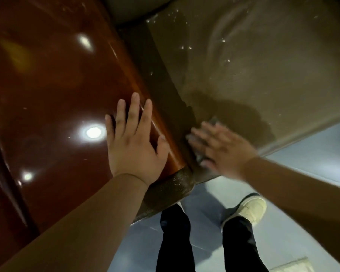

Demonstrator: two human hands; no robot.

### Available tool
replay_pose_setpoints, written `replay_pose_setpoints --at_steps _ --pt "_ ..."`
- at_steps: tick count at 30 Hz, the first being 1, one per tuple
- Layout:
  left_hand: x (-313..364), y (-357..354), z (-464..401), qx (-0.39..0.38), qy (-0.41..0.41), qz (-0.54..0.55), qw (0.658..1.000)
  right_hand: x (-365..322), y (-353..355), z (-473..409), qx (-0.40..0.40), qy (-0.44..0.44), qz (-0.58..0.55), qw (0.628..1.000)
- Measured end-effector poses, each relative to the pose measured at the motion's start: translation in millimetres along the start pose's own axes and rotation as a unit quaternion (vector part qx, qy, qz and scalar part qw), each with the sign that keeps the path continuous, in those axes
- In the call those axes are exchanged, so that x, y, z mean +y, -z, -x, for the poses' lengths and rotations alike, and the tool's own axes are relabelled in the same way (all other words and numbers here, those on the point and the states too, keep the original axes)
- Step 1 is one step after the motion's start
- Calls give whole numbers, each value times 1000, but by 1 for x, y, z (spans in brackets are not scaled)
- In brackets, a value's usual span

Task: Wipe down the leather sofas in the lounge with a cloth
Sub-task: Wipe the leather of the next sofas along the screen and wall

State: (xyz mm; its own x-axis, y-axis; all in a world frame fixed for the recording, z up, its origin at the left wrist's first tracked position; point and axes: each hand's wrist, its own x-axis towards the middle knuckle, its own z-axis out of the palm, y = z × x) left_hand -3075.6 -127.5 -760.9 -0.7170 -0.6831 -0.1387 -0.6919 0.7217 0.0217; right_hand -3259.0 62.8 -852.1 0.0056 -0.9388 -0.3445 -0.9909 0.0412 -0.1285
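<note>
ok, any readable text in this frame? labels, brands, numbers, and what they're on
None readable.
Glossy wooden armrest: only lamp reflections, no lettering.
Sofa seat: plain leather with pale specks, no tag or logo in view.
Cloth under the blurred right hand: no print visible.
Pale shoe: no brand mark can be made out.
Left hand rests flat on the armrest, covering no text that shows.
</note>
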Motion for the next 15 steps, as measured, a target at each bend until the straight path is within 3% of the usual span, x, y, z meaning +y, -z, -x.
replay_pose_setpoints --at_steps 2,4,6,7,9,11,13,15 --pt "0 -2 0 0 2 -6 1000 41 11 -27 41 -108 8 993" --pt "0 -5 1 2 10 -6 1000 69 28 -53 46 -260 -52 963" --pt "-1 -7 2 3 19 -12 1000 55 42 -74 31 -336 -70 939" --pt "-2 -7 2 1 22 -12 1000 37 40 -77 20 -296 -45 954" --pt "0 -6 3 -3 25 -11 1000 -3 28 -68 -30 -96 -15 995" --pt "1 -4 3 -7 29 -21 999 -8 29 -59 -87 66 -40 993" --pt "1 -5 3 -9 33 -14 999 23 35 -70 -62 82 -12 995" --pt "0 -7 3 -10 44 -7 999 61 41 -93 -4 -44 16 999"
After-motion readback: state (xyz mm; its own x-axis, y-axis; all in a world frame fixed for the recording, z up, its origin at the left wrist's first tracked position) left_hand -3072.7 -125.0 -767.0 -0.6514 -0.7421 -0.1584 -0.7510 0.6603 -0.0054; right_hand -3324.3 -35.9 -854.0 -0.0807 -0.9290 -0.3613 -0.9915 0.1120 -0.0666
